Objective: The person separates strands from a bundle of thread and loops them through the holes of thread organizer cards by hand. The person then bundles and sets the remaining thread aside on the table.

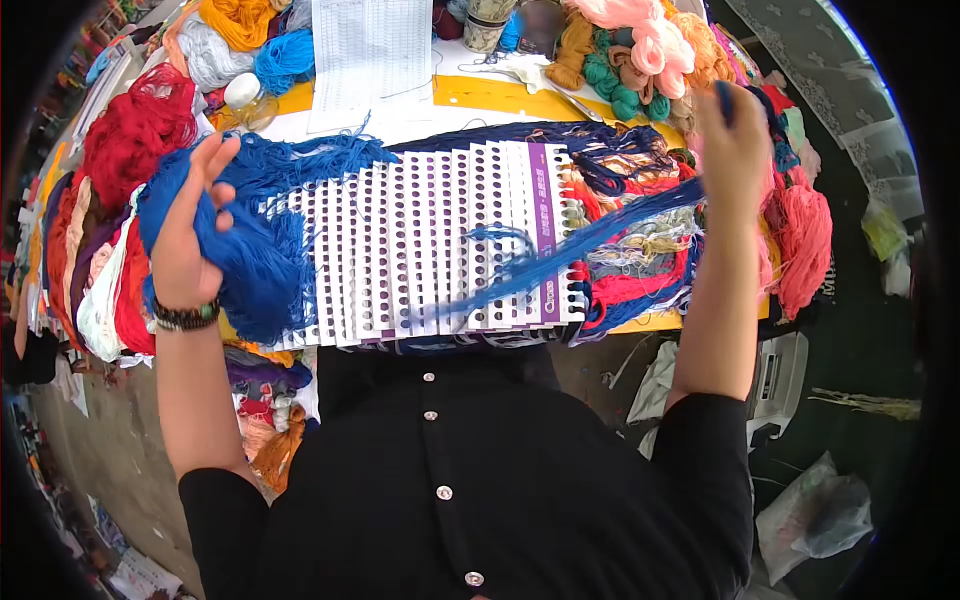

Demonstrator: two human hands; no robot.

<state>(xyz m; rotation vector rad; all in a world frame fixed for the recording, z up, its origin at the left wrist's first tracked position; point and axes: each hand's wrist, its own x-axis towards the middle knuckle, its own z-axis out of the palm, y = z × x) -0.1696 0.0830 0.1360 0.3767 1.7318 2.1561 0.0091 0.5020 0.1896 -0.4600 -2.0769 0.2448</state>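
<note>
My left hand (190,240) is at the left with its fingers apart, resting against a big bundle of blue thread (262,265). Raised at the right, my right hand (735,125) is closed around a strand of blue thread (620,215). That strand runs down and left over the cards, its lower end blurred. Between the hands lies a row of overlapping white cards (430,240) with punched holes, the rightmost with a purple strip. Thread in red, grey and navy (640,250) hangs out to the right of the cards.
Red thread (140,130) and a glass jar (250,100) sit at the back left. A printed sheet (370,60) lies at the back, with scissors (570,100) right of it. Pink skeins (800,245) hang at the right edge. A plastic bag (815,515) is on the floor.
</note>
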